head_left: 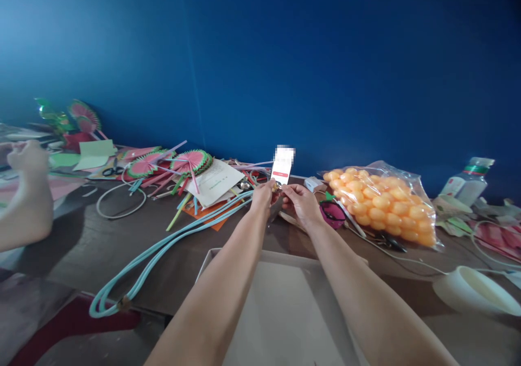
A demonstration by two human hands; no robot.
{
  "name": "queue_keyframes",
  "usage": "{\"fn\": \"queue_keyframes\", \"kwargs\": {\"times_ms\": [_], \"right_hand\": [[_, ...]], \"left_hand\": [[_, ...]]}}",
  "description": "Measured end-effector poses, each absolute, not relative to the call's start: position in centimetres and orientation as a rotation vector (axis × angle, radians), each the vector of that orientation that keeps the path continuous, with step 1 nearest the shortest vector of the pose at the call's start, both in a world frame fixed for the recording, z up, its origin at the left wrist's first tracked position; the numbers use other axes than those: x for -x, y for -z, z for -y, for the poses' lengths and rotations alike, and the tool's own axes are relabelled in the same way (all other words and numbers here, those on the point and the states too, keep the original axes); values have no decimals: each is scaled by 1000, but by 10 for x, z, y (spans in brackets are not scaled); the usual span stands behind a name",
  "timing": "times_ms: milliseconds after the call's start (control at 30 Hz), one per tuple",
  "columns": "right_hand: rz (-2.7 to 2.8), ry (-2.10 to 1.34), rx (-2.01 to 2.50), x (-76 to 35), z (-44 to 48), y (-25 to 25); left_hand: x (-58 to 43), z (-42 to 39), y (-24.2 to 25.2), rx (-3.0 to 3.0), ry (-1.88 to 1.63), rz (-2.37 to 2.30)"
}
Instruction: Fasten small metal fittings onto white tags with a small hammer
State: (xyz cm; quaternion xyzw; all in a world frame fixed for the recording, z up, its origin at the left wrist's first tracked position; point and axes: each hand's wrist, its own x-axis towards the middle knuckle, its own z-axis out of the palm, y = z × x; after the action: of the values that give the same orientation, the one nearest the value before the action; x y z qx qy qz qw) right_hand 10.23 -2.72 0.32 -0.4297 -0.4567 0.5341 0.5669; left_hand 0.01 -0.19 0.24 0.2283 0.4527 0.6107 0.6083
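Pinching a small gold-coloured object between left hand and right hand, fingers closed on it, above the far counter. Sitting just in front of a white card; bag of orange balls lying right.

Craft workshop: paper fans, straws, scissors across a cluttered table.

One head-worn view looks forward and slightly down across a cluttered table toward a blue wall filling the upper frame; both forearms reach from the bottom edge to mid-frame; near, wide-angled.
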Motion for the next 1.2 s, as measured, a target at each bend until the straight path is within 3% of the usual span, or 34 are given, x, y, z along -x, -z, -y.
{"fn": "queue_keyframes", "kwargs": {"times_ms": [1200], "right_hand": [[968,-1565,956,-109,28,-9]], "left_hand": [[-2,12,-9,-666,-1392,-1096]]}}
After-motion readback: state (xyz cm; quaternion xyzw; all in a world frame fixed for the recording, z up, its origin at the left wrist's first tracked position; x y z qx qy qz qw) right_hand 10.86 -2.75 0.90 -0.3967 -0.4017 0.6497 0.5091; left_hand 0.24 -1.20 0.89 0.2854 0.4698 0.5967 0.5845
